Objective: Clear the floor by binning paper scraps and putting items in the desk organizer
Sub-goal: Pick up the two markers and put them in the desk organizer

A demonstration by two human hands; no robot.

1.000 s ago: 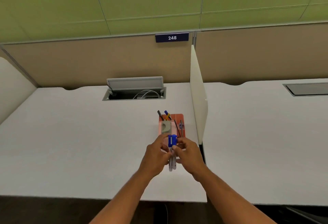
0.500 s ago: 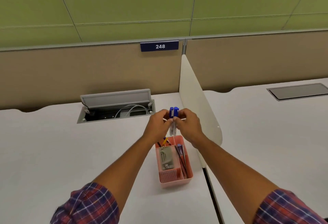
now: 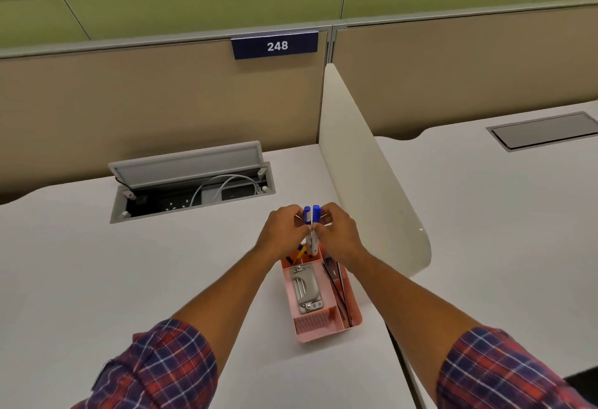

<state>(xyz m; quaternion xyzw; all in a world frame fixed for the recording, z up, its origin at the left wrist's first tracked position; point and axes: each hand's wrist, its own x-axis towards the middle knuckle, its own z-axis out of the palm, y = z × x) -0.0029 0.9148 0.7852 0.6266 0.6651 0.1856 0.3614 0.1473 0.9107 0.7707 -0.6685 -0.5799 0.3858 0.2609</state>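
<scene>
Two white markers with blue caps (image 3: 311, 214) stand upright, pinched between my left hand (image 3: 283, 232) and my right hand (image 3: 338, 235). Their lower ends hang just above the far compartments of the pink desk organizer (image 3: 326, 331) on the white desk (image 3: 97, 272). The organizer holds a grey stapler (image 3: 305, 289) in its middle section, thin dark pens (image 3: 338, 292) along its right slot, and a yellow and a dark pen (image 3: 299, 253) at its far left. No floor or paper scraps are in view.
A cream divider panel (image 3: 365, 175) stands right of the organizer, between two desks. An open cable hatch (image 3: 191, 182) with white cables lies at the back left. A closed hatch (image 3: 543, 132) sits on the right desk. A "248" sign (image 3: 275, 46) hangs on the partition.
The view has closed in on the desk over the second. Both hands have carried the two markers from in front of the organizer to above its far end, and lowered slightly.
</scene>
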